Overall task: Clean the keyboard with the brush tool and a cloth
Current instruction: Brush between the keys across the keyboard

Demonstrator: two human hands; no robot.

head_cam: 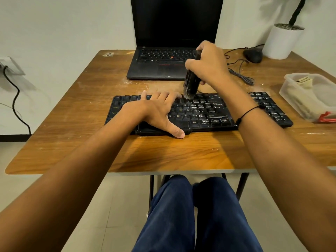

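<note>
Black brush tool gripped by right hand; left hand flat on keyboard.

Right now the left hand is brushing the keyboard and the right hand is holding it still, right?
Not quite: the hands are swapped. The head view shows the right hand working the brush on the keyboard, while the left hand lies flat, holding it still.
</note>
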